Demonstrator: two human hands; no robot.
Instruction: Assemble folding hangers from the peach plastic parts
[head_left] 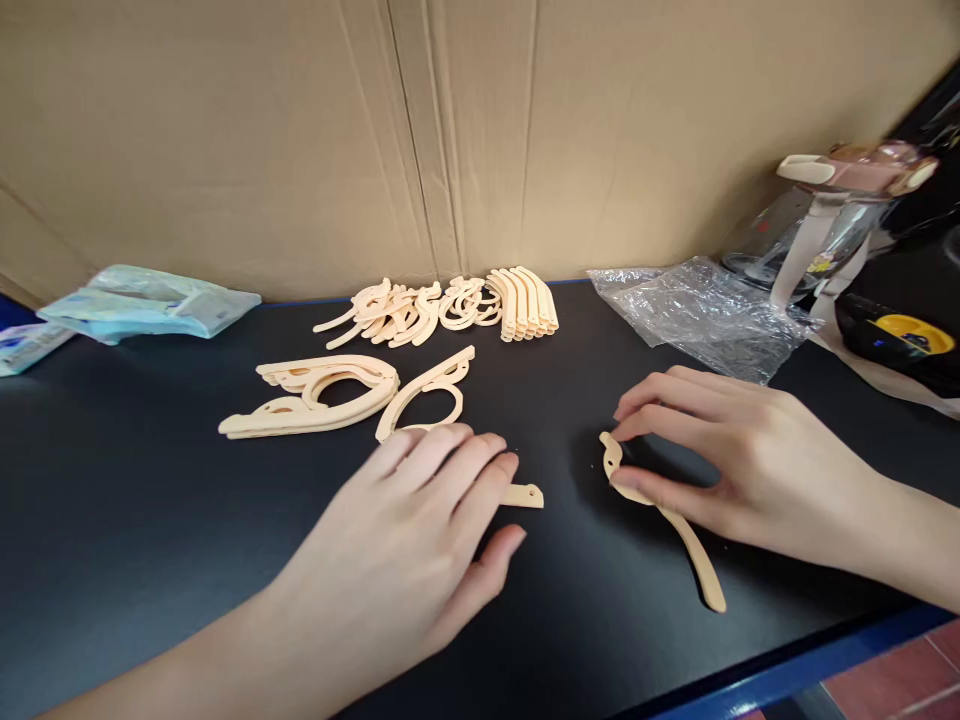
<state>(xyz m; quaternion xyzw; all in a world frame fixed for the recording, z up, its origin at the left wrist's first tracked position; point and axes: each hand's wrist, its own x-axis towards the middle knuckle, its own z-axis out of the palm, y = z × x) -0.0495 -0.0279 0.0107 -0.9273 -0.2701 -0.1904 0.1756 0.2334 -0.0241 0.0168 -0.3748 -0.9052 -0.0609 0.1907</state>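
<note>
My left hand (420, 530) lies palm down on the black table (135, 520), fingers together, covering most of a cream plastic piece whose end (525, 495) sticks out past the fingertips. My right hand (720, 460) pinches the top of a long curved cream plastic arm (686, 545) that rests on the table. Just beyond my left hand lie a looped cream piece (427, 395) and a stack of similar flat pieces (315, 395).
Farther back sits a pile of small cream hooks (405, 312) and a row of curved parts (525, 300). A blue packet (150, 300) lies at the left, crumpled clear plastic (697, 305) and a pink-lidded bottle (825, 215) at the right. Cardboard wall (480, 130) behind.
</note>
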